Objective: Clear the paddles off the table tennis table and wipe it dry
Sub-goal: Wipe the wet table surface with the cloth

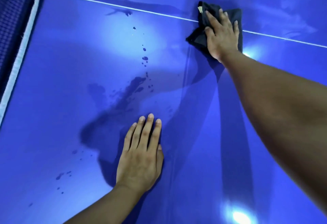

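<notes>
Blue table wet, droplets mid-surface; right hand flat pressing dark cloth; left hand flat.

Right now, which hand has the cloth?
The right hand, pressed flat on the dark cloth; the left hand lies bare on the blue table.

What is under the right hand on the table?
A dark cloth lies under the right hand, flat on the table, across the white line. The surface beneath the cloth is covered, so any water there cannot be seen.
</notes>
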Demonstrator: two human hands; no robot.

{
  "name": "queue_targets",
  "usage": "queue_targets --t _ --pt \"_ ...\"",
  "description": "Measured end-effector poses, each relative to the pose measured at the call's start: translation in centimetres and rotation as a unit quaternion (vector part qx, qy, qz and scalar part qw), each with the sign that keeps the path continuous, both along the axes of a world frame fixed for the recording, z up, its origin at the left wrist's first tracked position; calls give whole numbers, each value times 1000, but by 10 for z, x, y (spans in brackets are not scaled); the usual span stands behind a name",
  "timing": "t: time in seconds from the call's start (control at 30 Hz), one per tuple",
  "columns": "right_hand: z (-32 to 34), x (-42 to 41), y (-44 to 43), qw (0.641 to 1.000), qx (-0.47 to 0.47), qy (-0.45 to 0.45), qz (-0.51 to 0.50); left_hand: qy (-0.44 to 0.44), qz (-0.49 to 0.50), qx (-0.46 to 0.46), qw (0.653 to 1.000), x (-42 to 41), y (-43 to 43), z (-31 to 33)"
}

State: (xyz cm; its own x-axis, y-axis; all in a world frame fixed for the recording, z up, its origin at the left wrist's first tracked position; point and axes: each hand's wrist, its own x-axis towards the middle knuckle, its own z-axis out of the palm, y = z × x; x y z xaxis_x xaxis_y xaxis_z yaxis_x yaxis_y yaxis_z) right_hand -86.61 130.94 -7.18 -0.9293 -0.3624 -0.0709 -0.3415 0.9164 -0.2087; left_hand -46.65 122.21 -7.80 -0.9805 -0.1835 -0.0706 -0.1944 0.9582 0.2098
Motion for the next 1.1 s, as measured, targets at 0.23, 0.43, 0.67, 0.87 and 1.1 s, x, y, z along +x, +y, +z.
queue_targets --t 0.23,0.43,0.67,0.87,1.1 --pt "-1 114 -5 991 -22 6 133 17 8 -2 1000 1 -2 2" --pt "-3 255 26 984 -21 13 176 110 31 109 987 7 -2 11" --pt "-3 421 79 979 -35 16 198 113 77 107 985 85 -12 25" --pt "-7 552 115 970 -53 20 236 59 92 67 992 222 -1 15" --pt "-13 650 135 965 -49 11 259 48 75 66 994 288 3 15"
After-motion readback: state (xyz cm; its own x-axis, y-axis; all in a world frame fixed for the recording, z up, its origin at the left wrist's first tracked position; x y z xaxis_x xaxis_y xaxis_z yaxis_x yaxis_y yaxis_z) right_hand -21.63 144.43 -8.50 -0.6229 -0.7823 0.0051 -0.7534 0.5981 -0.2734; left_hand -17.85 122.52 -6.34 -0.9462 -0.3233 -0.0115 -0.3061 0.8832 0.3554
